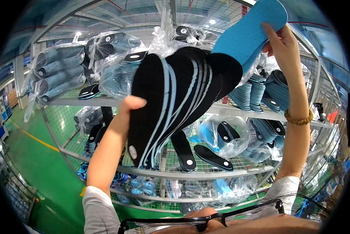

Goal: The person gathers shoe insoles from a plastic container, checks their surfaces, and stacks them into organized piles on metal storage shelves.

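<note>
In front of me a fanned stack of black shoe insoles (149,85) with pale blue edges is spread out toward the right. My left hand (132,105) grips its left side, thumb on the black face; the other fingers are hidden behind the stack. Higher up on the right, my right hand (282,43) pinches blue insoles (249,33), blue dotted face showing and thumb across it. Their lower end is close to the rightmost black insole; whether they touch cannot be made out.
A metal wire-mesh rack (217,177) stands ahead with several shelves. It bears clear bags of rolled insole stacks (60,72), loose stacks of blue-edged insoles (245,95) and black insoles (214,158). Green floor (50,167) with a yellow line lies to the left.
</note>
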`<state>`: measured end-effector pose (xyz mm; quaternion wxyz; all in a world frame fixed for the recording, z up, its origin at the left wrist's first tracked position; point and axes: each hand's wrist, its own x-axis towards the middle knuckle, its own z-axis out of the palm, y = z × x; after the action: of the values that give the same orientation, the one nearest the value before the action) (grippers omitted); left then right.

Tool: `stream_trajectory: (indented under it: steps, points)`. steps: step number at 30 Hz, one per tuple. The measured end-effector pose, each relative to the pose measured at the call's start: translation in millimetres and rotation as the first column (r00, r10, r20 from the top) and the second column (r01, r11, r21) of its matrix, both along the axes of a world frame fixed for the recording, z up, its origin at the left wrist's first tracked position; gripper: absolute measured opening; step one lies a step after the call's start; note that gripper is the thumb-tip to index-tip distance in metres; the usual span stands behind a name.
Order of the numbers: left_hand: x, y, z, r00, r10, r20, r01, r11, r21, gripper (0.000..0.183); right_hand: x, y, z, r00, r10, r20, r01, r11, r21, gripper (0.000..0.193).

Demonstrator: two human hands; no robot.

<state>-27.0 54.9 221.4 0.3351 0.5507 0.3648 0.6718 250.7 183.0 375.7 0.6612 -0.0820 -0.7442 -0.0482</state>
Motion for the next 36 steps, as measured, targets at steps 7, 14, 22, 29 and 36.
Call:
stream_trajectory:
  steps: [7, 14, 22, 29, 36]
  points:
    - [20.2, 23.6, -7.8, 0.886, -0.366, 0.285, 0.368, 0.929, 0.049, 0.047, 7.4, -12.4, -9.7, 0.961, 0.277, -0.02, -0.272, 0.927, -0.26, 0.036]
    - [-7.0, 13.0, -40.3, 0.91, -0.308, 0.277, 0.178, 0.894, 0.411, 0.078, 27.1, 12.5, -17.3, 0.899, 0.433, -0.064, -0.438, 0.881, -0.182, 0.031]
    - [-4.2, 20.8, -21.7, 0.863, -0.319, 0.391, 0.307, 0.947, 0.096, 0.049, 30.3, 29.5, -22.2, 0.8, 0.591, -0.101, -0.599, 0.791, -0.121, 0.026]
    - [26.4, 47.2, -5.5, 0.856, -0.383, 0.348, 0.269, 0.904, 0.333, 0.053, 31.2, 48.6, -39.9, 0.774, 0.619, -0.133, -0.633, 0.763, -0.13, 0.02]
    - [63.2, -5.4, 100.6, 0.917, -0.398, -0.011, 0.293, 0.655, 0.696, 0.049, 22.9, 38.9, -48.7, 0.672, 0.738, -0.061, -0.737, 0.658, -0.151, 0.019]
